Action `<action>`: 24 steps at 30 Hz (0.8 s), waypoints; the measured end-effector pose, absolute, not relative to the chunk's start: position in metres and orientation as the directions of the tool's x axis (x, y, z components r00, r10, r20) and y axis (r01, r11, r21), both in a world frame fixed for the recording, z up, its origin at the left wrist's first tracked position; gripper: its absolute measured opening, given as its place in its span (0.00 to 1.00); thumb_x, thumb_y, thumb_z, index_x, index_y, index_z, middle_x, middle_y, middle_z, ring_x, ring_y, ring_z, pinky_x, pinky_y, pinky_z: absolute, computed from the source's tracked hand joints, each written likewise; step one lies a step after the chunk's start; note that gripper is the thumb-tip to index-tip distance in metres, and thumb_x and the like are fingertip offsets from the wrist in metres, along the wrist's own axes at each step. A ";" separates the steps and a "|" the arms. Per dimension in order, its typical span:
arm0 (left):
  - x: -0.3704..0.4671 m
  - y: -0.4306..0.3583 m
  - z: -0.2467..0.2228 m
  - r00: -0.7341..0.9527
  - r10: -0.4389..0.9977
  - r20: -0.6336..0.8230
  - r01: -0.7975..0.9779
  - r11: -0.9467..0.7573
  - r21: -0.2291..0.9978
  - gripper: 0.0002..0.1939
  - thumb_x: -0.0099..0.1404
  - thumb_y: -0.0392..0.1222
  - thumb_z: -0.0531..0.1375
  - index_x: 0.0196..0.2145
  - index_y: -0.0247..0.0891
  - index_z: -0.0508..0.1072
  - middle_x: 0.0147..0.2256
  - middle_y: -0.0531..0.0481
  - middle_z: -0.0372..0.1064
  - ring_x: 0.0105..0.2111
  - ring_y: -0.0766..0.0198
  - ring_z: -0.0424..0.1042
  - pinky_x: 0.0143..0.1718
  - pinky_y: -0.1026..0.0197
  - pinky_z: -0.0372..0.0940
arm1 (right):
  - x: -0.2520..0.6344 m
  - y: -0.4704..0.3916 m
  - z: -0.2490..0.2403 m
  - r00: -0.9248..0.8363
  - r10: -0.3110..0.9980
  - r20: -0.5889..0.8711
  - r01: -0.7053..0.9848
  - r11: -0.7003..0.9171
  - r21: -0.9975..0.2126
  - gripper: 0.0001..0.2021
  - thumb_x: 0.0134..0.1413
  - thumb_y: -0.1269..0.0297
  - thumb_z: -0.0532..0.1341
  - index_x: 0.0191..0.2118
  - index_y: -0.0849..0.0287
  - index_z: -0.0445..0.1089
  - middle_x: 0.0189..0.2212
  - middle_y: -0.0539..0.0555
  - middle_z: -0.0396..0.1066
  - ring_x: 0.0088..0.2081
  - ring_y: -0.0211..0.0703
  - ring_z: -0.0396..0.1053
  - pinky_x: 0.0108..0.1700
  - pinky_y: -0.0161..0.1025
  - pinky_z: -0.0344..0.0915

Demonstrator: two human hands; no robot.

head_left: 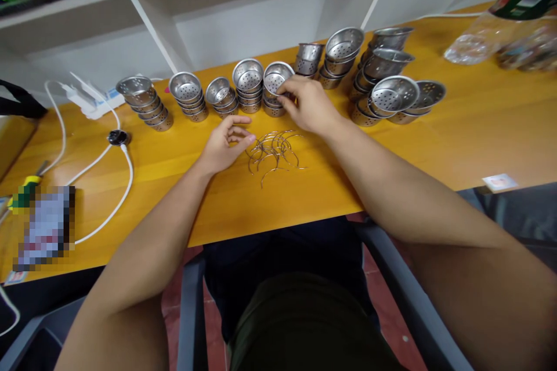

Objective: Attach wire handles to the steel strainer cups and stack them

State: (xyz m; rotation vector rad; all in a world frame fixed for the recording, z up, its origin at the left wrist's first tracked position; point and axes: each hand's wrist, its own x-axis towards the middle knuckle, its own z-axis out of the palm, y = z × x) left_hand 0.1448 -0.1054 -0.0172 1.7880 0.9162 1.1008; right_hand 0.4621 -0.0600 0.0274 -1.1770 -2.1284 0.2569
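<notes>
My right hand [310, 101] pinches the rim of a perforated metal cup [277, 75], the top one of a short stack. Its fingertips partly cover the rim. My left hand [227, 144] hovers over the table with its fingers apart and curved, holding nothing. Between and below the hands lies a loose pile of thin curved metal wires [273, 151], close to the left thumb. Left of the held cup stand more stacks of the same kind: a tall one [248, 76], a smaller one [220, 93] behind my left hand, and another [186, 90].
At the far left of the row a cup stack [140, 93] leans. More stacked cups [394, 95] crowd the right side. A clear plastic bottle [472, 40] lies at the back right. White cables, a power strip [102, 105] and a screwdriver [26, 192] occupy the left.
</notes>
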 end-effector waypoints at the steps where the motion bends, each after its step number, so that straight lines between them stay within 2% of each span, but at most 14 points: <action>1: 0.145 -0.106 -0.017 0.353 0.879 0.319 0.166 -0.395 0.904 0.30 0.70 0.55 0.84 0.61 0.43 0.82 0.58 0.41 0.88 0.50 0.59 0.89 0.54 0.57 0.85 | 0.461 -0.058 0.025 -0.363 0.807 0.465 0.683 0.570 -0.457 0.19 0.87 0.49 0.62 0.61 0.53 0.87 0.59 0.71 0.86 0.59 0.74 0.82 0.70 0.75 0.80; 5: 0.143 -0.105 -0.016 0.363 0.878 0.311 0.182 -0.394 0.901 0.27 0.71 0.52 0.83 0.61 0.43 0.81 0.58 0.41 0.87 0.51 0.58 0.89 0.56 0.55 0.85 | 0.466 -0.052 0.019 -0.395 0.775 0.493 0.695 0.603 -0.391 0.18 0.88 0.50 0.61 0.62 0.51 0.87 0.54 0.68 0.86 0.59 0.74 0.82 0.69 0.74 0.80; 9: 0.143 -0.105 -0.017 0.358 0.885 0.298 0.201 -0.384 0.901 0.26 0.72 0.50 0.83 0.61 0.42 0.82 0.54 0.44 0.87 0.49 0.59 0.89 0.55 0.56 0.83 | 0.471 -0.047 0.010 -0.420 0.760 0.495 0.692 0.622 -0.367 0.19 0.88 0.45 0.64 0.61 0.52 0.87 0.51 0.68 0.84 0.56 0.72 0.82 0.66 0.75 0.81; 13: 0.144 -0.106 -0.017 0.360 0.891 0.277 0.210 -0.367 0.906 0.26 0.71 0.47 0.82 0.61 0.41 0.83 0.50 0.45 0.88 0.48 0.59 0.89 0.54 0.56 0.82 | 0.467 -0.050 0.008 -0.401 0.761 0.511 0.695 0.616 -0.372 0.22 0.86 0.42 0.68 0.66 0.52 0.86 0.59 0.70 0.82 0.61 0.76 0.82 0.68 0.77 0.80; 16: 0.145 -0.106 -0.017 0.354 0.889 0.290 0.202 -0.376 0.904 0.25 0.71 0.46 0.82 0.60 0.41 0.82 0.52 0.44 0.88 0.48 0.58 0.89 0.53 0.56 0.82 | 0.470 -0.053 0.018 -0.304 0.773 0.557 0.707 0.575 -0.411 0.24 0.88 0.42 0.65 0.71 0.51 0.83 0.68 0.71 0.79 0.67 0.76 0.79 0.70 0.72 0.78; 20: 0.145 -0.106 -0.017 0.359 0.884 0.300 0.209 -0.389 0.897 0.25 0.71 0.47 0.82 0.60 0.42 0.82 0.49 0.46 0.88 0.48 0.58 0.89 0.53 0.55 0.82 | 0.491 -0.034 0.038 -0.126 0.760 0.638 0.728 0.507 -0.461 0.20 0.93 0.46 0.61 0.71 0.51 0.80 0.71 0.71 0.78 0.70 0.68 0.73 0.74 0.64 0.71; 22: 0.145 -0.107 -0.017 0.362 0.886 0.291 0.223 -0.385 0.895 0.25 0.72 0.46 0.82 0.61 0.42 0.82 0.47 0.47 0.87 0.48 0.58 0.89 0.54 0.55 0.82 | 0.501 -0.014 0.042 -0.102 0.752 0.652 0.743 0.493 -0.452 0.18 0.93 0.51 0.62 0.73 0.53 0.78 0.72 0.70 0.79 0.71 0.64 0.68 0.76 0.61 0.66; 24: 0.145 -0.107 -0.016 0.365 0.885 0.288 0.224 -0.384 0.896 0.25 0.72 0.46 0.82 0.61 0.41 0.82 0.47 0.47 0.88 0.48 0.57 0.90 0.54 0.54 0.82 | 0.509 0.011 0.041 -0.107 0.769 0.631 0.771 0.464 -0.435 0.21 0.94 0.54 0.63 0.78 0.57 0.74 0.72 0.70 0.79 0.71 0.62 0.66 0.75 0.59 0.63</action>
